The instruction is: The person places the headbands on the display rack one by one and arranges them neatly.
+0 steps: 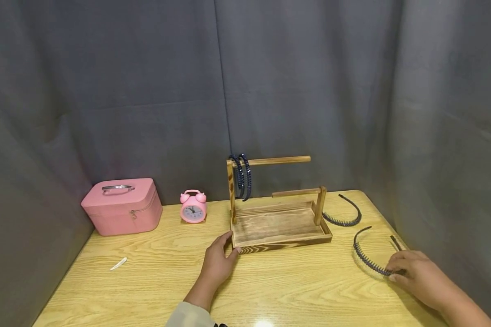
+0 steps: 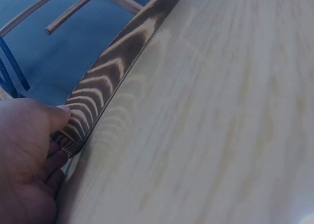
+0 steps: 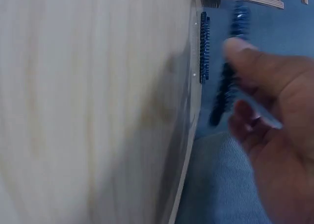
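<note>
A wooden stand (image 1: 278, 225) with a tray base and two bars sits mid-table. Two dark beaded headbands (image 1: 247, 177) hang at the left end of its upper bar. My left hand (image 1: 218, 261) grips the tray's front left corner, thumb on the front wall (image 2: 105, 69) and fingers around the side. On the right, my right hand (image 1: 411, 274) pinches a dark toothed headband (image 1: 366, 259) by its curved middle, the ends pointing away from me. Another dark headband (image 1: 348, 222) lies on the table just right of the stand.
At the back left stand a pink vanity case (image 1: 122, 209) and a pink alarm clock (image 1: 193, 212). A small white strip (image 1: 118, 264) lies on the table (image 1: 159, 281) at the left. Grey curtains (image 1: 155, 100) close in the back and both sides.
</note>
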A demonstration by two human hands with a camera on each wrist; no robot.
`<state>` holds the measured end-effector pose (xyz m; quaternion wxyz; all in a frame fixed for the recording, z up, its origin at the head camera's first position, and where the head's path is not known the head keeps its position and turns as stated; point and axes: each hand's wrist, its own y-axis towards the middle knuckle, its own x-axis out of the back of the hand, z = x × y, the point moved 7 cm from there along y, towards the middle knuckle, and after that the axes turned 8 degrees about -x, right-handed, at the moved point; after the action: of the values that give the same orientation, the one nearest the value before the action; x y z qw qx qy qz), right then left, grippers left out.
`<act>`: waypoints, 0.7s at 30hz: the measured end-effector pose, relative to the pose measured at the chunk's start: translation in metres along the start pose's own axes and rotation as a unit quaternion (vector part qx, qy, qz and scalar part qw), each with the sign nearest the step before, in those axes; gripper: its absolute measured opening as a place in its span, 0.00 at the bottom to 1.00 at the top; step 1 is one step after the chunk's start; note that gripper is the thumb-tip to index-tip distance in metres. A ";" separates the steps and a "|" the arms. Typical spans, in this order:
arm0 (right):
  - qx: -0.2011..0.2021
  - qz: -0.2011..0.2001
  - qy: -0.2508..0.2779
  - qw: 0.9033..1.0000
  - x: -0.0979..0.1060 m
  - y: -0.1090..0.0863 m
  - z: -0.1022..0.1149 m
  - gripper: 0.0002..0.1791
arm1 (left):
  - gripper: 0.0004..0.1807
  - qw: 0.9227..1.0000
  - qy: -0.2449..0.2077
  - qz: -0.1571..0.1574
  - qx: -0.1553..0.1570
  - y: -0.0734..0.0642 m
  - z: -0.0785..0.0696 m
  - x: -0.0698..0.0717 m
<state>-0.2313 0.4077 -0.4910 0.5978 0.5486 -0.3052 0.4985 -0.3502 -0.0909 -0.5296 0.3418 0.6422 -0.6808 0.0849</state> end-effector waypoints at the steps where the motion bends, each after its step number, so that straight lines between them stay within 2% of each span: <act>1: -0.004 -0.016 0.006 1.000 0.001 0.001 0.002 0.15 | 0.32 1.000 -0.001 0.000 0.000 0.000 0.000 0.000; 3: -0.015 -0.035 0.021 0.999 0.005 0.003 0.005 0.15 | 0.32 1.000 -0.004 0.000 0.003 0.000 0.000 0.000; 8: -0.049 -0.050 0.070 0.995 0.018 0.015 0.021 0.10 | 0.32 1.000 -0.007 0.004 0.005 -0.001 0.001 0.000; 13: -0.062 -0.079 0.117 0.988 0.040 0.036 0.041 0.11 | 0.32 1.000 -0.005 0.003 0.003 0.000 0.000 0.000; 17: -0.087 -0.107 0.193 0.971 0.060 0.057 0.057 0.13 | 0.32 1.000 -0.005 0.003 0.005 0.000 -0.001 0.002; 21: -0.116 -0.133 0.293 0.940 0.078 0.083 0.072 0.16 | 0.32 1.000 -0.004 0.004 0.008 -0.001 0.000 0.001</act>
<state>-0.2708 0.3508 -0.3753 0.7813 0.3405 -0.0961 0.5142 -0.3495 -0.0921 -0.5293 0.3336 0.6423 -0.6842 0.0895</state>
